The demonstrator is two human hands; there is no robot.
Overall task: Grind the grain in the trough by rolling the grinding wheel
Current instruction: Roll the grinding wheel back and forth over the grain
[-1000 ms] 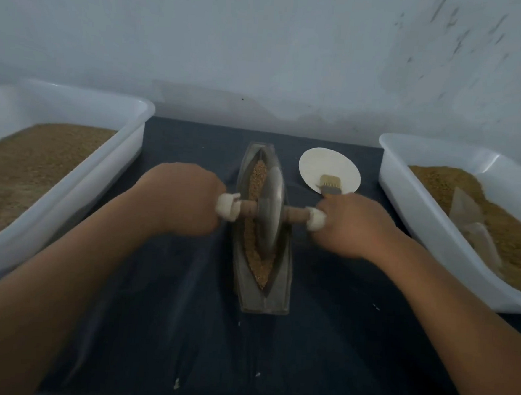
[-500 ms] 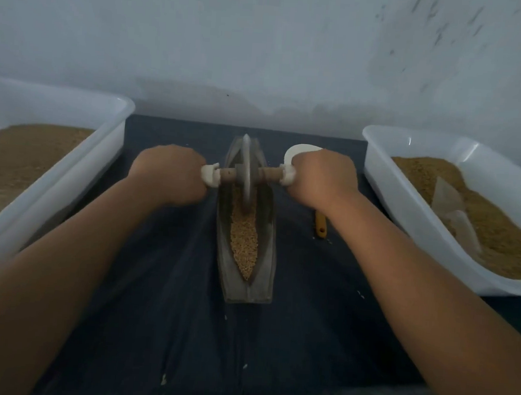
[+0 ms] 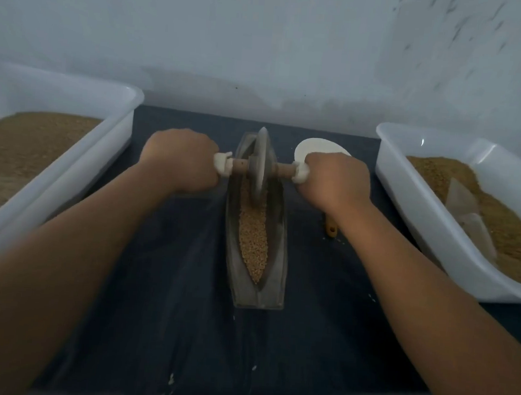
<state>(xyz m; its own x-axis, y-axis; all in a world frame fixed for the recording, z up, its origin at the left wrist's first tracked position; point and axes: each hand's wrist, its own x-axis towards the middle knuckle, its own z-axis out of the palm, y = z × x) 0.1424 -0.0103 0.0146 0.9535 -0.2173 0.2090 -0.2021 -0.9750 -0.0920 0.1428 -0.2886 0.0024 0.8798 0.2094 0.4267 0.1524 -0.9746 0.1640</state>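
Note:
A grey boat-shaped trough lies lengthwise in the middle of the dark cloth, with golden grain along its groove. The grey grinding wheel stands upright in the far part of the trough, on a wooden axle with white end caps. My left hand grips the left end of the axle. My right hand grips the right end. Both fists hide the handle ends.
A white tub full of brown grain stands at the left. Another white tub at the right holds grain and a clear scoop. Behind my right hand lies a white plate; a yellow brush handle pokes out below my wrist.
The wheel rolled from the middle of the trough to its far end and has come back slightly toward me. Both hands kept their grip on the axle.

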